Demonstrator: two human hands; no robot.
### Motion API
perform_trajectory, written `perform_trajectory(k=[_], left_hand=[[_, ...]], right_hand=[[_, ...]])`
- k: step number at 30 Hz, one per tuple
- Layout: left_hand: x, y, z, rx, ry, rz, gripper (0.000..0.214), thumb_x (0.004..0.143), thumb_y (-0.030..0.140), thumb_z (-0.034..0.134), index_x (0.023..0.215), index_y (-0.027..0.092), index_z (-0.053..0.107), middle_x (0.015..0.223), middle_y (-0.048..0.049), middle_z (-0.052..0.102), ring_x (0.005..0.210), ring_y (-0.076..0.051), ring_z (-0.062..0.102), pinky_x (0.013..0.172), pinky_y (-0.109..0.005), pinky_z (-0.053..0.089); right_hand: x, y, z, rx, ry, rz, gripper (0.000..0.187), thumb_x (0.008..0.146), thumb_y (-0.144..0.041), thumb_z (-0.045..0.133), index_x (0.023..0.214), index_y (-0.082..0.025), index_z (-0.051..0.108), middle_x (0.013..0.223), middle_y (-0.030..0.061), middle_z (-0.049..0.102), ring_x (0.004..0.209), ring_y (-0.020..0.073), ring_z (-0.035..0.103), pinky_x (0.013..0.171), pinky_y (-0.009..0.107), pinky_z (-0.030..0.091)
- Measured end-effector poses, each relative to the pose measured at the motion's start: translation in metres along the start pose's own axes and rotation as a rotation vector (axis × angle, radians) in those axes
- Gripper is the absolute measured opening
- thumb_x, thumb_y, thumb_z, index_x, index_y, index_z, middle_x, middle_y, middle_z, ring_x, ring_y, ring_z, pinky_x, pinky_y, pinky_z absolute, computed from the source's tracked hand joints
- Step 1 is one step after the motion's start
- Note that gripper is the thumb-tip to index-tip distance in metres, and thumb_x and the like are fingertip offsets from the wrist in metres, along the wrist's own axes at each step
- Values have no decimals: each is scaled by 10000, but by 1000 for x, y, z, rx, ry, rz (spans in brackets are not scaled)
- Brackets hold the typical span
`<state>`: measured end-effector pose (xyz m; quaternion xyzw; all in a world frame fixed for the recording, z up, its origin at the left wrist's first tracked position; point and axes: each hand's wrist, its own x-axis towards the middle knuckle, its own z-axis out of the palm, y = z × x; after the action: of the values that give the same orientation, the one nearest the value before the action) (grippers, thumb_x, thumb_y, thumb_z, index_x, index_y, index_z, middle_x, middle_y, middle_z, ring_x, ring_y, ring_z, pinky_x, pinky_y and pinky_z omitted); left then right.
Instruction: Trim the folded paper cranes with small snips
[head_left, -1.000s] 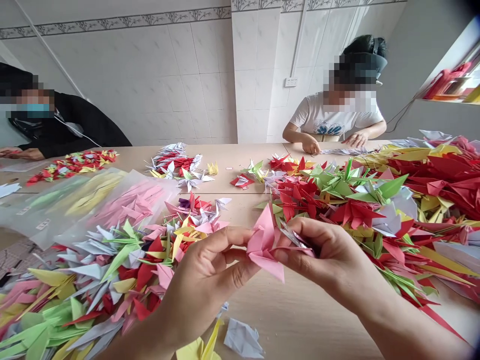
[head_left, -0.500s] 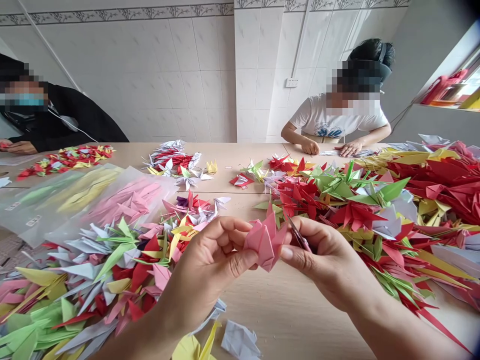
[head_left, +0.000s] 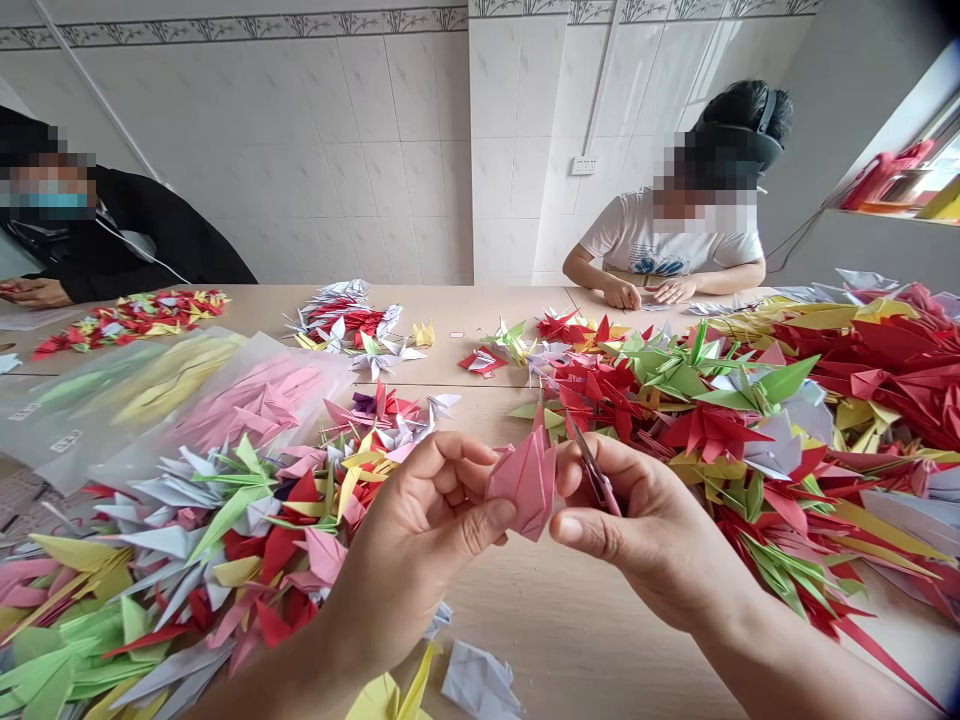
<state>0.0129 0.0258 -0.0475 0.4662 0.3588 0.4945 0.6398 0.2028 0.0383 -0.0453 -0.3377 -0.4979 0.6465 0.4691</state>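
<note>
Between the thumb and fingers of my left hand [head_left: 442, 510] I pinch a pink origami crane [head_left: 525, 485], its pleated folds facing me. My right hand [head_left: 637, 510] is just to its right, with a small gap between thumb tip and paper. Against the right fingers rests a slim, pointed, tweezer-like metal tool [head_left: 592, 465], its tip pointing up and left. Part of the tool is hidden in the palm. Below my hands on the table lie a yellow folded paper [head_left: 390, 697] and a whitish folded paper [head_left: 480, 682].
Heaps of coloured folded paper [head_left: 225, 540] spread at left, with another large heap [head_left: 750, 400] at right. Plastic bags [head_left: 247, 395] of sorted pieces lie at the left. Across the table [head_left: 517, 600] sit a person in black [head_left: 172, 240] and a person in white [head_left: 637, 235].
My right thumb has come away from the pink crane, and the crane has turned slightly in my left hand. The tool has tilted a little. Across the table, the person in white has shifted a hand.
</note>
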Motion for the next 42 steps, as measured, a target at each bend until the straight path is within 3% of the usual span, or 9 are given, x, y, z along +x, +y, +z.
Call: perform_trajectory(k=[4,9,15,20,24,30,33,36,42], left_hand=[[0,-1,2,-13,-63,-31,157,892,219,752,995,271,646,871,24,689,847,-129,649,808,-242,526],[-1,2,4,-23,-136,-67,171,911,230,732,1068,274,678,927,28,703,790,-88,621,738,-185,510],[-1,4,7,53,-99,-53,112,906,238,739,1005,260,692,843,42,709,756,-80,623,708,-160,506],[-4,-1,8,175,12,31,160,908,295,732,1022,291,619,893,48,705,870,-105,680,752,-166,523],[-5,-3,9,228,55,134,182,885,319,753,927,272,583,846,58,664,766,-87,660,680,-143,514],[-9,-1,4,255,-76,115,36,1006,294,582,1036,306,565,928,48,682,851,-90,657,764,-156,512],[-9,2,3,257,-108,114,71,1034,335,521,1068,321,582,1006,44,688,935,-97,653,836,-169,513],[-8,3,5,279,-125,139,88,985,356,615,1072,338,618,1021,52,698,932,-95,676,785,-150,525],[-8,-3,9,268,12,160,258,908,234,735,1087,348,588,918,81,760,828,-83,724,723,-143,552]], right_hand=[[1,1,2,34,5,-5,314,682,-278,907,734,-199,607,664,-46,603,612,102,558,594,216,469],[3,1,0,116,6,22,319,699,-293,896,730,-196,594,677,-32,606,631,110,573,628,230,492],[3,1,-4,100,17,64,330,785,-406,831,750,-210,568,611,-83,406,501,68,247,444,198,223],[3,4,-3,-26,10,59,343,750,-418,860,775,-195,601,722,-38,531,656,103,432,597,216,369],[2,6,-2,-51,26,57,354,699,-346,902,759,-198,586,723,-45,556,668,103,460,608,210,392],[1,0,4,-33,43,-48,289,706,-276,887,744,-211,609,698,-40,609,656,102,508,617,191,460],[-1,-4,7,-109,81,-104,235,739,-268,848,742,-219,618,683,-30,613,629,111,509,584,199,471],[-2,-6,8,-191,113,-139,235,740,-291,837,728,-221,613,663,-28,603,599,116,508,555,208,468],[-4,-5,9,-297,100,-139,179,757,-296,816,778,-216,656,682,-5,651,602,130,541,539,216,480]])
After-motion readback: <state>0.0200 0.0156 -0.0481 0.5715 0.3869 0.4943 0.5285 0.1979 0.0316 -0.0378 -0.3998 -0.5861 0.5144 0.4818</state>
